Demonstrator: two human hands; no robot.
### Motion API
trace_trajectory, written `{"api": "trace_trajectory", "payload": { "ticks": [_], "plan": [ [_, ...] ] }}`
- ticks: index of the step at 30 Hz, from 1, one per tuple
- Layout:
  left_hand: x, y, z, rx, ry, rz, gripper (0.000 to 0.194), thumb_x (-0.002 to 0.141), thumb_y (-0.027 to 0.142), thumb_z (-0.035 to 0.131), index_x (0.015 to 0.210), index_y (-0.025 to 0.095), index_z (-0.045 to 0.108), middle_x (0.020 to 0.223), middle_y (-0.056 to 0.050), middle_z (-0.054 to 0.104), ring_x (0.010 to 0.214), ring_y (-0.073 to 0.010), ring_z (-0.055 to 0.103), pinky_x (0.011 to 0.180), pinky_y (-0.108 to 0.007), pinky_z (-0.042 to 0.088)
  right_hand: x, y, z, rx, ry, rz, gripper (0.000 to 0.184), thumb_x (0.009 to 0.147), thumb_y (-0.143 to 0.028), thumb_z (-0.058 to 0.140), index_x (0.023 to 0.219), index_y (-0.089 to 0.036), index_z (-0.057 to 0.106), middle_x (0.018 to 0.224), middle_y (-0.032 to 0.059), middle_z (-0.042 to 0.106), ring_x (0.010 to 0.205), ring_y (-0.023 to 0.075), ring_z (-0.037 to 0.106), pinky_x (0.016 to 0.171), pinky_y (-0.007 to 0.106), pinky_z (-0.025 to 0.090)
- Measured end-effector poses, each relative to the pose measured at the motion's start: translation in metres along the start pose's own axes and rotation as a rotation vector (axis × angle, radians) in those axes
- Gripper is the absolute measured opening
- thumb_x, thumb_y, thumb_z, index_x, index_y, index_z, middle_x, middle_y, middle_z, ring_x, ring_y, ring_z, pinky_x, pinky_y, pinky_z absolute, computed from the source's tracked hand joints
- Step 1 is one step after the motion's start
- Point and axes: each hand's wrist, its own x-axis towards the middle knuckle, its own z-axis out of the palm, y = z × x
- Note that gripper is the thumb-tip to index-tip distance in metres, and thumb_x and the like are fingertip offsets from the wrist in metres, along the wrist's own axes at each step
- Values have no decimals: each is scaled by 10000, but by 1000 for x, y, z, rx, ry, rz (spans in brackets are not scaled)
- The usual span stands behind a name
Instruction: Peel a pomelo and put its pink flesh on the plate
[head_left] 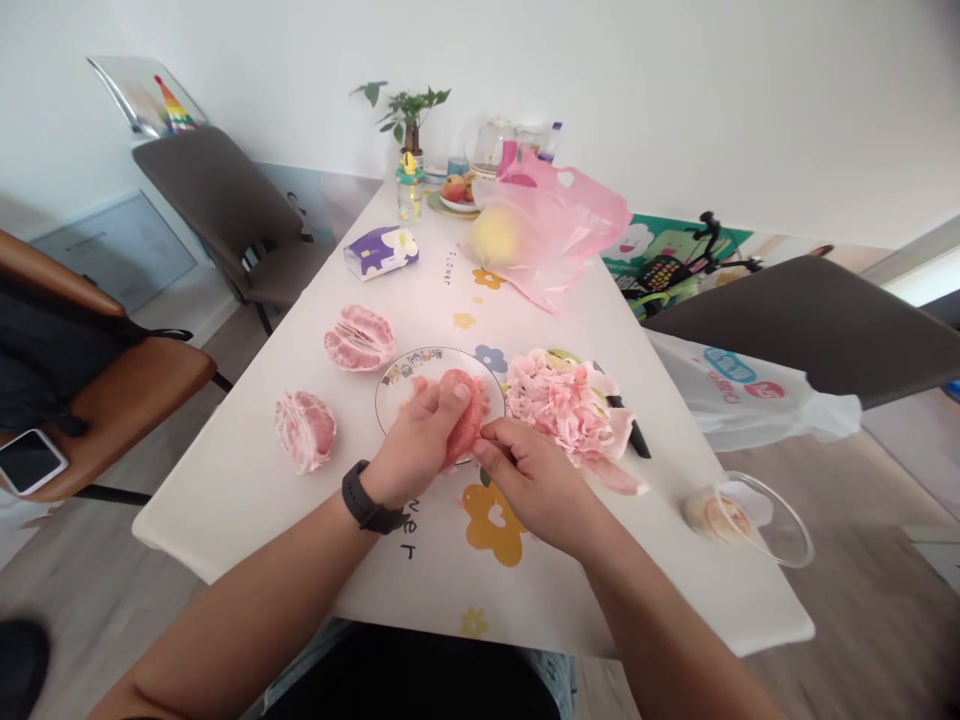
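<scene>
My left hand [420, 435], with a black band on its wrist, is wrapped round a pink pomelo segment [466, 410] held just over a white plate [390, 395]. My right hand [529, 470] pinches the segment's lower edge with thumb and fingertips. Right of the plate lies a heap of pink peel and membrane [566, 405]. Two more peeled pomelo chunks rest on the table to the left, one at the back [360, 338] and one nearer [305, 430].
A black knife handle [634, 432] pokes out beyond the peel heap. A clear lidded bowl [750, 515] sits near the right table edge. A pink plastic bag with a whole pomelo [499, 235], a purple tissue pack [381, 250], a plant and a fruit dish stand farther back. Chairs flank the table; a phone [28, 460] lies on the left chair.
</scene>
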Motion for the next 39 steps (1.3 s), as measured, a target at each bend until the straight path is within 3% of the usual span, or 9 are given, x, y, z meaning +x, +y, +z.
{"api": "trace_trajectory", "payload": {
  "ticks": [6, 11, 15, 18, 23, 27, 32, 35, 39],
  "plan": [
    [2, 5, 9, -132, -52, -22, 471, 975, 520, 635, 651, 184, 563, 497, 39, 454, 420, -72, 385, 433, -202, 361, -13, -5, 27, -70, 153, -136, 280, 1034, -247, 451, 755, -257, 463, 747, 14, 602, 687, 193, 584, 597, 346, 483],
    [14, 30, -5, -304, -17, 46, 371, 986, 418, 646, 733, 154, 582, 595, 25, 491, 448, -48, 374, 362, -147, 255, -33, -4, 58, -47, 72, -263, 192, 1015, -187, 549, 868, -308, 575, 802, 35, 660, 719, 233, 664, 603, 388, 569],
    [14, 38, -12, -272, -87, 5, 322, 940, 426, 698, 805, 142, 627, 689, -4, 558, 526, -69, 473, 376, -140, 298, -35, 16, 32, -142, 78, -165, 166, 1031, -201, 531, 964, -269, 667, 890, 43, 694, 785, 230, 691, 658, 368, 582],
    [9, 36, -9, -172, -16, 32, 361, 914, 492, 708, 867, 136, 666, 742, -37, 631, 555, -95, 545, 414, -170, 371, -32, 38, -5, -306, 251, -85, 193, 1006, -242, 555, 1165, -226, 663, 915, 69, 696, 781, 236, 677, 643, 367, 566],
    [5, 27, -5, -57, -25, 79, 321, 892, 474, 718, 929, 155, 706, 789, -64, 699, 587, -144, 617, 527, -252, 477, -27, 65, -51, -508, 417, -46, 173, 995, -287, 544, 1001, -221, 704, 990, 104, 702, 829, 251, 683, 759, 418, 567],
    [1, 23, -7, 216, -95, 131, 122, 820, 255, 770, 866, 181, 684, 728, -6, 647, 595, -118, 556, 556, -235, 416, -22, 72, -61, -591, 357, -62, 243, 1009, -339, 526, 898, -219, 705, 1017, 111, 741, 914, 281, 709, 838, 447, 555],
    [-3, 19, -9, 547, -87, 195, 166, 821, 283, 793, 887, 201, 665, 724, 19, 586, 634, -130, 495, 592, -249, 371, -19, 77, -68, -600, 456, 115, 170, 946, -331, 588, 1014, -210, 685, 1022, 101, 741, 660, 211, 664, 651, 381, 538],
    [-3, 16, -8, 601, -68, 245, 192, 785, 280, 832, 880, 204, 684, 779, 4, 606, 675, -145, 489, 620, -263, 362, -17, 76, -73, -661, 483, 72, 248, 996, -343, 514, 917, -215, 711, 1098, 127, 745, 821, 262, 707, 747, 419, 554],
    [-2, 13, -5, 695, -164, 279, 188, 782, 236, 814, 955, 203, 748, 820, -18, 640, 721, -167, 529, 669, -280, 392, -13, 56, -62, -420, 391, 23, 398, 1026, -444, 528, 1307, -198, 666, 1186, 144, 736, 875, 255, 710, 764, 416, 578]
  ]
}}
